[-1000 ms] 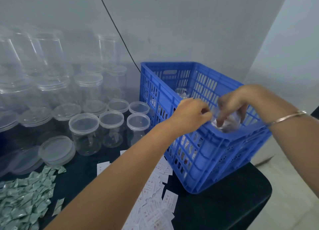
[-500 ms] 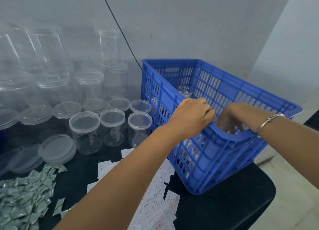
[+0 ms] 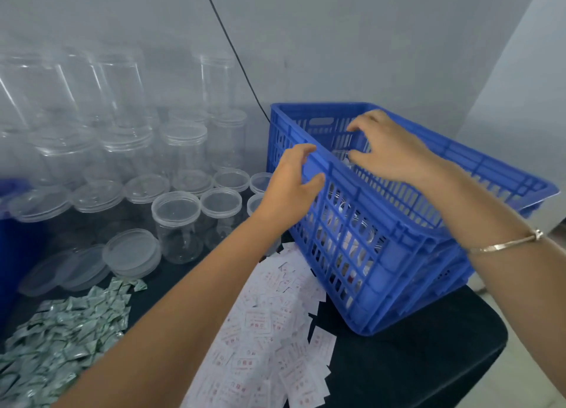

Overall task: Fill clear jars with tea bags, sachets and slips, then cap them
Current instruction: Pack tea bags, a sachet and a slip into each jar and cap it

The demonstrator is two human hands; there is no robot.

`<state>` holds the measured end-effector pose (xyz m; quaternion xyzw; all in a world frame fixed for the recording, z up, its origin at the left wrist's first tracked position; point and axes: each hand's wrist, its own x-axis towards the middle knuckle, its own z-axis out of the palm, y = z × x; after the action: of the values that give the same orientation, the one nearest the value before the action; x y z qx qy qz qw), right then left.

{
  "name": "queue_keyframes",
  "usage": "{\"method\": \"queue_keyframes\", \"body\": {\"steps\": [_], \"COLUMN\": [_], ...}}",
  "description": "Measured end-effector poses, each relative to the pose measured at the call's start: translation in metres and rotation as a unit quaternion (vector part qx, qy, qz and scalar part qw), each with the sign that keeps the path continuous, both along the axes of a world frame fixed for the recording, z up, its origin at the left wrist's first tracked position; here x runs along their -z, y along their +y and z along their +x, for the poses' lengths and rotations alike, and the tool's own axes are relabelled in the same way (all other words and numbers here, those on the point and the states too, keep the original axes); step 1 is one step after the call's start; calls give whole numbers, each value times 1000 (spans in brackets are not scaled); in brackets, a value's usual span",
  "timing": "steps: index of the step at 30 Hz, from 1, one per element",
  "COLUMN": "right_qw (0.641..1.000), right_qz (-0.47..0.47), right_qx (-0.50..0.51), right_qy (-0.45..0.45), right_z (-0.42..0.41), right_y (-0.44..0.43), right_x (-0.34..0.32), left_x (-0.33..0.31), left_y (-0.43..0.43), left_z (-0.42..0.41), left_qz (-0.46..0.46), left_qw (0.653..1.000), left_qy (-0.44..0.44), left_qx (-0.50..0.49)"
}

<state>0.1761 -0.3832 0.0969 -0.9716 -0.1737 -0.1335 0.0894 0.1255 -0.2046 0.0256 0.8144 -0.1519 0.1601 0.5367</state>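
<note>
While the left hand grips the crate rim, whether the right hand holds anything is unclear.

Right half of frame blocked by blue crate; inside reached only through open top, partly taken by right hand. Near rim gripped by left hand. Upper left packed with capped jars, lid stacks set in front. Lower left buried under sachets, lower centre under slips. Bare table left at lower right.
</note>
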Motion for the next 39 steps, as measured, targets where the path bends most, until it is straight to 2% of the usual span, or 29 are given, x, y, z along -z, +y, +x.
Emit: {"method": "queue_keyframes", "body": {"steps": [3,7,11,13,15,18,22,27,31,34,39], "right_qw": [994,996,983,970,962,972,985,991,989,981,947], "right_qz": [58,-11,-116,-109,-85,-30,-53,-83,-121,-116,-85], "right_qx": [-84,-92,-34,1,28,49,55,-19,-70,-118,-171], "right_qy": [-37,-3,142,219,258,228,155,105,54,101,259], "right_z": [-23,-28,-1,11,17,19,4,-46,-97,-125,-153], "right_y": [55,113,141,141,138,135,137,152,172,185,210], "right_x": [0,22,66,92,117,141,122,71,58,67,98], "left_x": [10,28,51,62,71,79,82,80,83,95,114], "left_y": [25,65,103,115,120,122,118,106,108,125,161], "left_z": [-3,-3,-3,-4,-6,-10,-21,-53,-94,-130,-195], "left_qz": [-12,-27,30,43,55,73,56,-58,-111,-100,-12], "left_qw": [999,995,984,981,980,980,983,994,990,986,976], "left_qy": [24,53,117,134,134,142,139,84,63,87,131], "left_qx": [-33,-86,-127,-134,-134,-120,-104,-29,-66,-97,-174]}}
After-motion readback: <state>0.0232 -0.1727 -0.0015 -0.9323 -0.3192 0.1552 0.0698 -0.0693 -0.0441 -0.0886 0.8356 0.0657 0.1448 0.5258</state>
